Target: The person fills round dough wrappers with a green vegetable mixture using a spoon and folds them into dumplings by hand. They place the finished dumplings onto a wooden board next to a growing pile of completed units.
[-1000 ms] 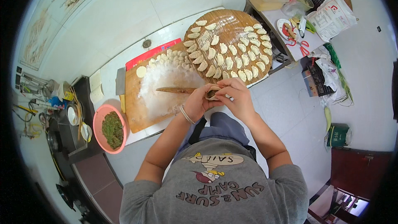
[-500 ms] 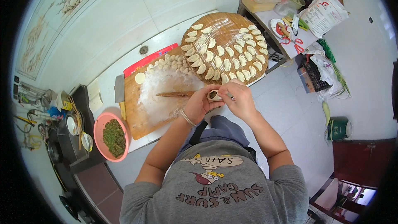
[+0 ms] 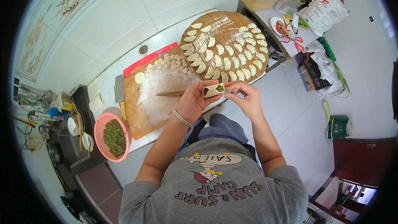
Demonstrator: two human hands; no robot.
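A half-folded dumpling (image 3: 210,93) rests in my left hand (image 3: 194,104), whose fingers curl around it. Green filling shows between the pale edges of its wrapper. Beside its right end is my right hand (image 3: 248,100), thumb and index finger a little apart; whether a fingertip touches the dough I cannot tell. Just left of my left hand, a wooden rolling pin (image 3: 168,93) lies on a floured wooden board (image 3: 137,129), its right end hidden by the hand. Rows of finished dumplings (image 3: 227,64) lie on a round wooden board (image 3: 226,25) beyond my hands.
Small dough pieces (image 3: 172,61) and a flat wrapper (image 3: 140,77) lie on the floured board, with a cleaver (image 3: 119,89) at its left edge. A pink bowl of green filling (image 3: 98,137) stands nearer left. A side table (image 3: 267,15) at the right holds a plate and scissors (image 3: 297,43).
My right hand has drawn back slightly to the right from the dumpling. The dumpling has turned in my left hand and shows more of its filling.
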